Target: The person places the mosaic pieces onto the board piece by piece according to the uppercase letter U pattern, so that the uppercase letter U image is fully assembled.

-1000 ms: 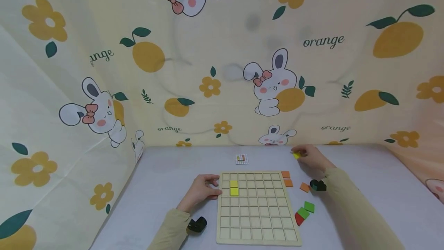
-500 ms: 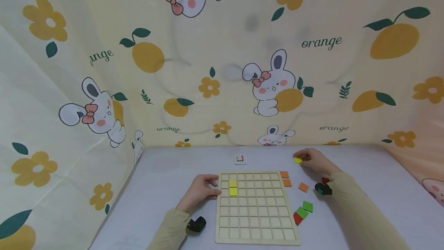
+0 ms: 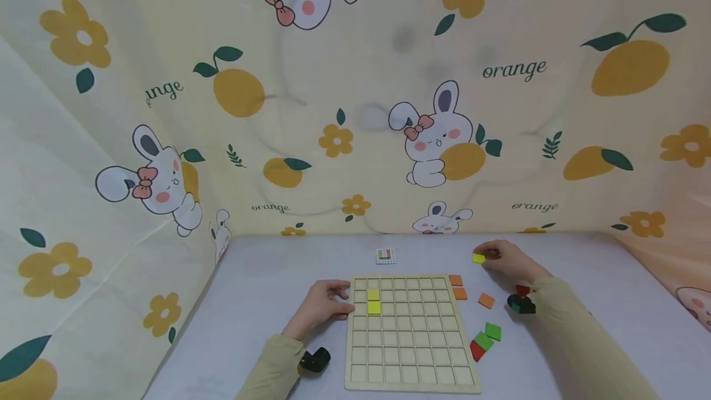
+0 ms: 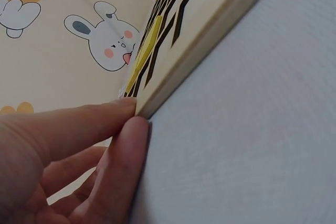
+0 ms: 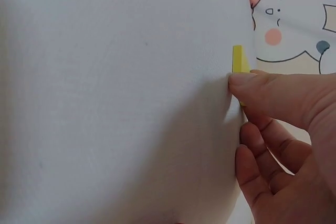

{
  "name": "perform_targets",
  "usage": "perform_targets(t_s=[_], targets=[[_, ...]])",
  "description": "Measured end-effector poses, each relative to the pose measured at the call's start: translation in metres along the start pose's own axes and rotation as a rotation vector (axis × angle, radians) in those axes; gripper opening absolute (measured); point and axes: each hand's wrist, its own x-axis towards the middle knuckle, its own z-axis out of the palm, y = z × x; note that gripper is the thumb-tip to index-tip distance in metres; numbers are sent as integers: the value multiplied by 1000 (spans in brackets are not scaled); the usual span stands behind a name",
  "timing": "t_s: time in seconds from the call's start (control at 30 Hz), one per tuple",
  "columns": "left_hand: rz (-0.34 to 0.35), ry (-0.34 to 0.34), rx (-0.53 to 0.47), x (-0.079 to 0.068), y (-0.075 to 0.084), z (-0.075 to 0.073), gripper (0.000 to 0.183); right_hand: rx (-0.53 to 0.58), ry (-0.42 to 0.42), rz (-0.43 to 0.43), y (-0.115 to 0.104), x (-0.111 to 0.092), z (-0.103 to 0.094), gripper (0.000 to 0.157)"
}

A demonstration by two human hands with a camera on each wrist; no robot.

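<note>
A flat wooden grid board (image 3: 413, 338) lies on the table, with two yellow square tiles (image 3: 374, 301) set one above the other in its second column. My left hand (image 3: 319, 308) rests at the board's far left edge, thumb and fingertips against the wood; the left wrist view shows the fingertips (image 4: 137, 124) right at that edge. Beyond the board's far right corner, my right hand (image 3: 502, 259) pinches another yellow tile (image 5: 239, 59) between thumb and fingers, near the table's back edge. In the right wrist view the thumb covers part of this tile.
A small pattern card (image 3: 386, 255) lies behind the board. Right of the board are orange tiles (image 3: 486, 300), green tiles (image 3: 492, 331) and a red tile (image 3: 477, 350). Another red tile (image 3: 523, 290) shows beside the right wrist camera (image 3: 522, 304). A printed curtain (image 3: 355, 141) hangs behind.
The right hand has come slightly nearer and to the right with its yellow tile, and a red tile has come into sight by the right sleeve. The left hand stays at the board's edge.
</note>
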Motion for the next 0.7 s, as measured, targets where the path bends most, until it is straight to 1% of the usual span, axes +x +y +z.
perform_targets(t_s=[0.2,0.37,0.53,0.7], targets=[[-4,1,-3,-1,1,0,56,4,6,15,-1,-2,0,34],[-4,-2,-7,0,1,1,57,-6,16,7,-1,-7,-3,36],[-7,-1,-7,0,1,1,57,9,13,-20,-6,-13,-7,34],[-9,0,-10,0,0,1,56,41,7,-101,-17,-18,-6,33]])
